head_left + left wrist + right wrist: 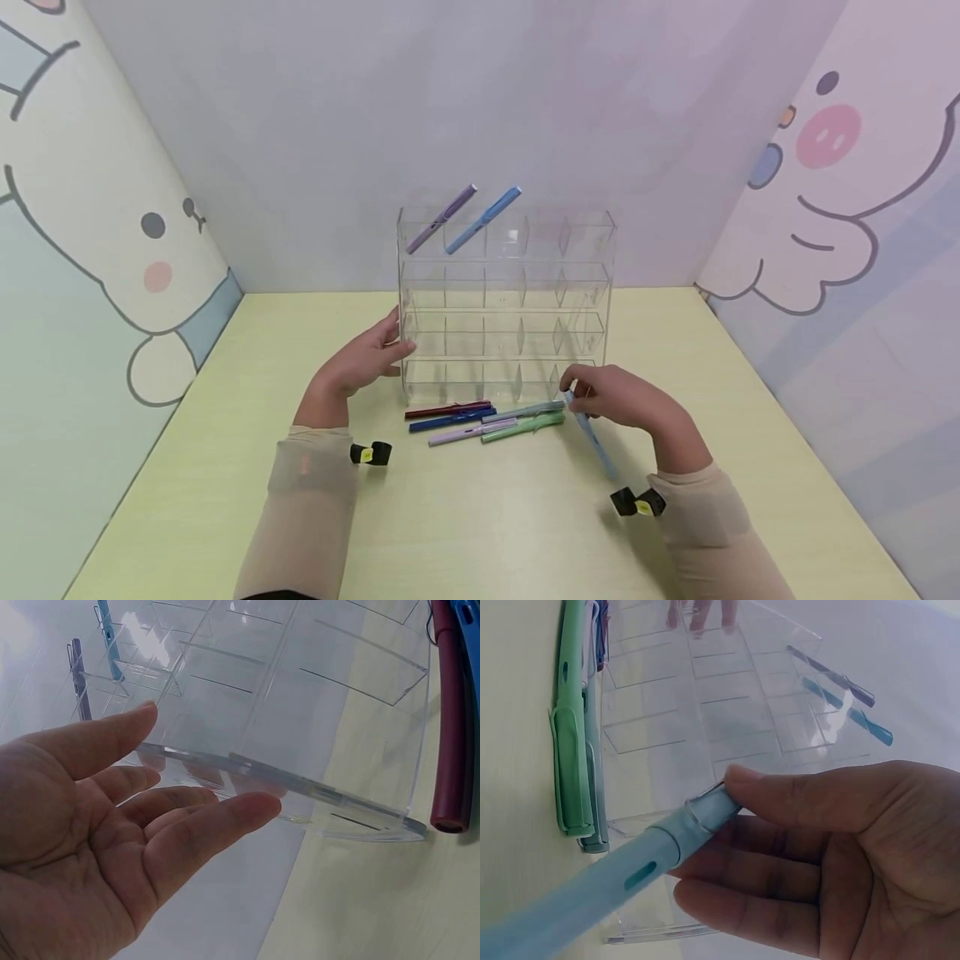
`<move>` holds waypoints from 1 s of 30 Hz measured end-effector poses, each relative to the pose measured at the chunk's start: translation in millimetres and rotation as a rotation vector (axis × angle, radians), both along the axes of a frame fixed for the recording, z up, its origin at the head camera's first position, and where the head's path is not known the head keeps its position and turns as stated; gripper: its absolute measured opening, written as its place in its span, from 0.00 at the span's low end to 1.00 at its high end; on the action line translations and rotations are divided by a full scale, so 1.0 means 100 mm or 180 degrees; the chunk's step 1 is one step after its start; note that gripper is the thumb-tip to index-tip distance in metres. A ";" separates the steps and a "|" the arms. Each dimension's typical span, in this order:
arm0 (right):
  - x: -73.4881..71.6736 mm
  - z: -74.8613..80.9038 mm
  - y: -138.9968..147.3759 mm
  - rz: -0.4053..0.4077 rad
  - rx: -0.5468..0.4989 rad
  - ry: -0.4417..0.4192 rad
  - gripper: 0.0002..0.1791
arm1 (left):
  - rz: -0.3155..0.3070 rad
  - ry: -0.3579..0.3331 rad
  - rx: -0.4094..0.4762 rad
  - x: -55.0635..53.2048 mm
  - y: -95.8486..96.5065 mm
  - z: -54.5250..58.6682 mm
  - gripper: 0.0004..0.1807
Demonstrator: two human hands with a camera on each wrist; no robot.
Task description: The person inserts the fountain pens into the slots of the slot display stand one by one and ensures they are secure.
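Note:
A clear acrylic pen rack (502, 321) with rows of small compartments stands upright on the table. My left hand (369, 358) is at its left side, fingers fairly straight and spread around the side edge. In my right hand (618, 396) a light blue pen (641, 874) is pinched near its clip end between thumb and fingers, slanting down toward the front. This hand is by the rack's lower right corner. In the top row lean a purple pen (442, 218) at the far left and a blue pen (483, 220) beside it.
Several pens lie in front of the rack: a dark red pen (442, 411), a dark blue pen (450, 419), a lilac pen (468, 432), a grey-green pen (525, 411) and a green pen (522, 427). Walls with cartoon drawings enclose the table (480, 517) at the back and sides.

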State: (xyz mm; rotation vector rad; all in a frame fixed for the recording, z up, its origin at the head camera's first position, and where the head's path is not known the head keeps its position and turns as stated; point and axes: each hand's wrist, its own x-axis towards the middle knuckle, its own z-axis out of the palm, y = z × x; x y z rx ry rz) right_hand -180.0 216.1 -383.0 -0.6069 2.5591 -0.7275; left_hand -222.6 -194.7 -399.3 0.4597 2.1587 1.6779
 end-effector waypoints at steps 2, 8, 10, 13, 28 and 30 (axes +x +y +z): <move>0.00 0.02 0.02 -0.0036 -0.0114 0.0032 0.12 | -0.0003 -0.0010 0.0007 0.00 0.00 0.00 0.39; -0.03 0.05 0.08 -0.0088 -0.0529 0.0246 0.12 | -0.0003 -0.0015 0.0005 0.00 0.00 0.00 0.39; -0.04 0.05 0.09 -0.0132 -0.0722 0.0287 0.13 | 0.0001 -0.0013 0.0001 0.00 0.00 0.00 0.39; -0.06 0.06 0.12 -0.0212 -0.1044 0.0304 0.14 | 0.0012 -0.0008 -0.0008 0.00 0.00 0.00 0.39; -0.15 0.05 0.12 -0.0530 -0.2899 0.0684 0.15 | 0.0000 0.0053 -0.0028 0.00 -0.02 0.01 0.40; -0.14 0.04 0.12 -0.0600 -0.3113 0.0705 0.15 | 0.0007 0.0041 -0.0032 0.01 -0.01 0.02 0.39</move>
